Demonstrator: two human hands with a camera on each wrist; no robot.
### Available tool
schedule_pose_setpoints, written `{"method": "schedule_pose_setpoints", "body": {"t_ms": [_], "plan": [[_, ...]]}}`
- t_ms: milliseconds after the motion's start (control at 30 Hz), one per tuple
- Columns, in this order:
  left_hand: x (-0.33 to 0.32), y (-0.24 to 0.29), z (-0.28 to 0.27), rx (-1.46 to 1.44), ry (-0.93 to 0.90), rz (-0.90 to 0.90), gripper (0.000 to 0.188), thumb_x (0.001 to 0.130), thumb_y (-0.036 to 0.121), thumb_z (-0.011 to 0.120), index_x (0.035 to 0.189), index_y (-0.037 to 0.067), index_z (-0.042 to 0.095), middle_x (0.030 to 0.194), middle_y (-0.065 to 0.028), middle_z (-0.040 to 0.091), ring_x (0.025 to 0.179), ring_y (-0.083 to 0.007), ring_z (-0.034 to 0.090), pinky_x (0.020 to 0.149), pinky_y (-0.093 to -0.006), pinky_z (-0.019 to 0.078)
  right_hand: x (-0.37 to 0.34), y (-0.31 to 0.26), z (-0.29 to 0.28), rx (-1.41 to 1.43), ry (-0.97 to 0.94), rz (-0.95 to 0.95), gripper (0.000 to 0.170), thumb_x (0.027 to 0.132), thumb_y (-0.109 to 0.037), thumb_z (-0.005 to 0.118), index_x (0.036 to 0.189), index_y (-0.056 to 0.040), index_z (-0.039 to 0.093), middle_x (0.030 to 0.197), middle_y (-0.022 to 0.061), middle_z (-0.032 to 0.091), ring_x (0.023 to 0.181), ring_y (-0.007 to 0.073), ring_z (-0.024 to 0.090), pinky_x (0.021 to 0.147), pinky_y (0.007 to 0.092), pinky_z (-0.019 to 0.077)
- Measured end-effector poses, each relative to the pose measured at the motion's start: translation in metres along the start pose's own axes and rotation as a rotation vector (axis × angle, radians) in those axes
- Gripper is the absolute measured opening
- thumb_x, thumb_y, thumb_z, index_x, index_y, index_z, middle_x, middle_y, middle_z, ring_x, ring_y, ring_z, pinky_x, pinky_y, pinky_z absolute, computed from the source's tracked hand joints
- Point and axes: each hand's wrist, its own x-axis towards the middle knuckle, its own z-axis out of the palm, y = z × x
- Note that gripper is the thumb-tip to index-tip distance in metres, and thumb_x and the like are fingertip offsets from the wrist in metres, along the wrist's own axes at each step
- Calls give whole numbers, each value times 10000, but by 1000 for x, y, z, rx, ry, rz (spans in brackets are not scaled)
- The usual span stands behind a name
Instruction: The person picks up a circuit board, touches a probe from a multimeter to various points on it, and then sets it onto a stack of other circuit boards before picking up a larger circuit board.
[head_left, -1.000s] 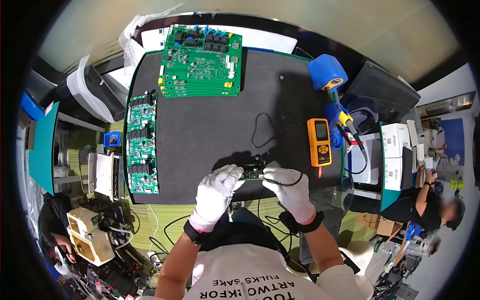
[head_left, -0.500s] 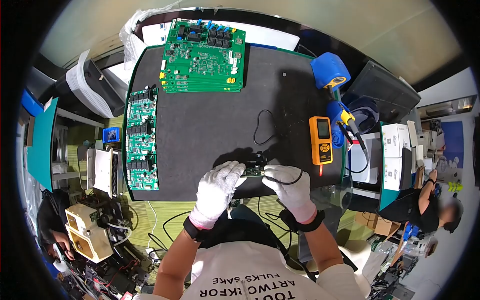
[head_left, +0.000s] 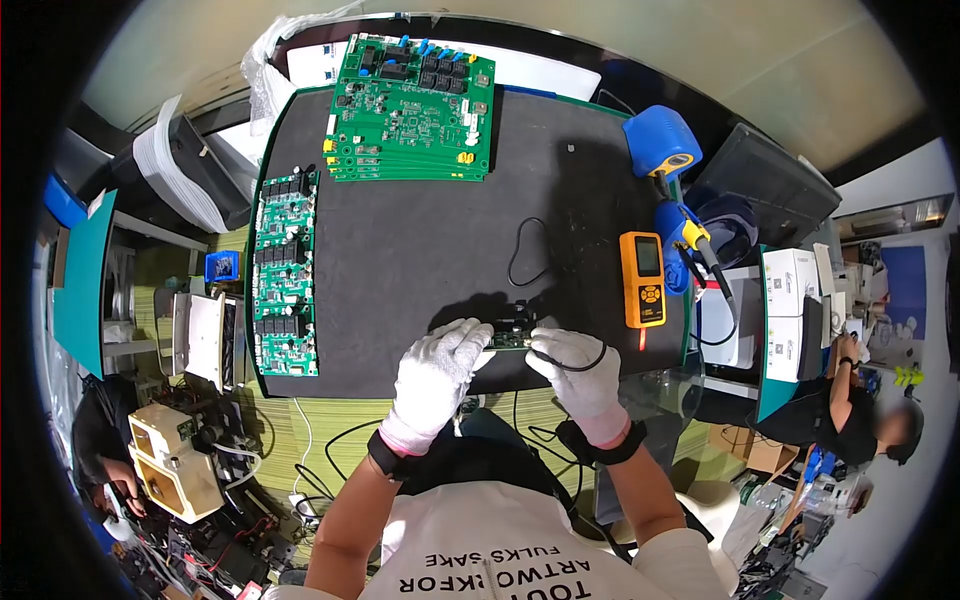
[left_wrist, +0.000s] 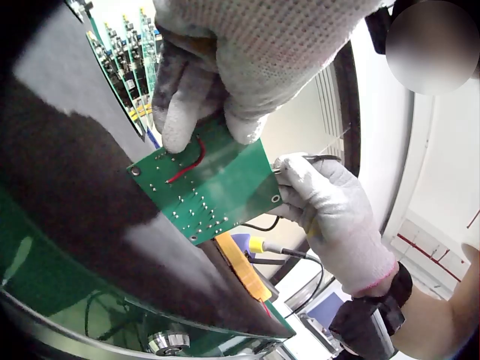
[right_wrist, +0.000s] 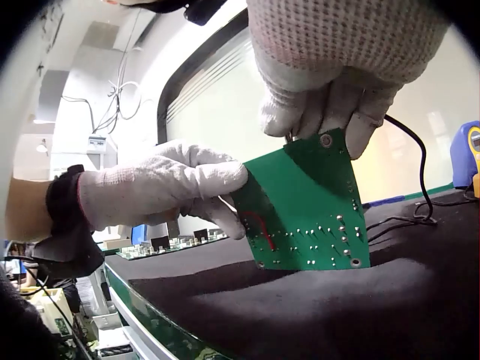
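Observation:
Between both white-gloved hands, a green circuit board is held tilted above the near part of the dark mat. My left hand pinches one side of it between fingers and thumb. On the opposite side, my right hand grips an edge near a corner hole. Both wrist views show the solder side, with a short red wire curving near the left hand. Black parts on its other face show in the head view. A thin black cable loops across the right hand.
Large green boards are stacked at the back, and smaller boards line the left edge. An orange meter, a blue tool stand and a yellow-collared soldering iron are at right. Another cable lies mid-mat.
The head view has tilted slightly, so the mat and its boards sit a little higher in it. Both hands keep their grip on the circuit board, almost still.

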Motion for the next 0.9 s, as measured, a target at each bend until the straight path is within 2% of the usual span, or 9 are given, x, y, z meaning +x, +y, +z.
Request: {"method": "schedule_pose_setpoints", "body": {"t_ms": [233, 300, 400, 500, 900], "plan": [[1, 0, -1, -2, 11, 7, 340, 736, 37, 627, 1074, 72, 617, 1050, -115, 649, 958, -276, 639, 737, -364, 508, -3, 0, 0, -5, 0, 52, 146, 699, -167, 733, 815, -93, 683, 883, 47, 697, 777, 211, 672, 657, 297, 543], [2, 0, -2, -16, -5, 0, 367, 717, 3, 611, 1078, 68, 615, 1056, -117, 647, 965, -280, 637, 741, -368, 508, 3, -2, -4, 103, -55, 109, 154, 670, -78, 749, 802, -42, 679, 859, 105, 697, 751, 247, 673, 685, 300, 542], [1, -1, -1, -14, -13, -3, 396, 695, -25, 596, 1081, 63, 612, 1063, -122, 644, 976, -287, 633, 757, -374, 508, 9, -5, -9, 48, -153, 170, 159, 668, -85, 754, 802, -39, 681, 848, 104, 699, 749, 242, 677, 679, 294, 545], [1, -1, -1, -22, -18, 1, 408, 687, -28, 600, 1084, 60, 609, 1067, -127, 642, 989, -292, 629, 771, -378, 507, 8, -2, -6, 57, -98, 90, 169, 656, -71, 762, 803, -47, 682, 846, 97, 700, 750, 240, 680, 669, 289, 548], [1, -3, 0, -33, -18, 1, 397, 686, -11, 613, 1078, 50, 612, 1060, -136, 646, 994, -291, 630, 773, -373, 511, 8, -2, -5, 54, -74, 95, 177, 647, -52, 781, 791, -52, 679, 846, 91, 702, 757, 226, 688, 670, 279, 558]]}}
